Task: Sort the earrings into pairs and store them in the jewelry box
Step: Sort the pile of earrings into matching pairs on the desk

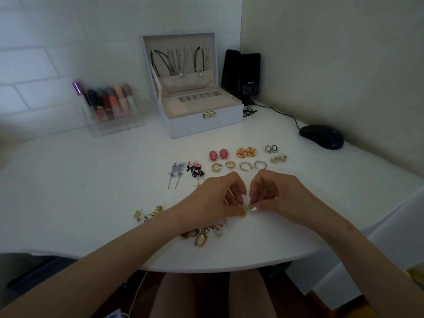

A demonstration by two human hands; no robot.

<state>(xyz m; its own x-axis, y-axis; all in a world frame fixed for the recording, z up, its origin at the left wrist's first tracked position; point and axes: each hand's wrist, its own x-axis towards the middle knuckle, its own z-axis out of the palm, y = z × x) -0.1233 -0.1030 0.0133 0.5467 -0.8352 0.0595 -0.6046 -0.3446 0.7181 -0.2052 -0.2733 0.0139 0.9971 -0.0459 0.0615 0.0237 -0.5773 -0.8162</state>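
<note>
Left hand (215, 198) and right hand (275, 196) both pinch one yellow earring (244, 211); eight earring pairs (216, 154) lie beyond

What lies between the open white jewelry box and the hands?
In the head view, paired earrings lie there: pink oval earrings, orange round earrings, gold hoop earrings.

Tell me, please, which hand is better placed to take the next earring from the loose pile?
Probably the left hand: the pile lies just below its wrist, while the right hand would have to reach across. Both hands first seem to pinch a yellow piece.
</note>
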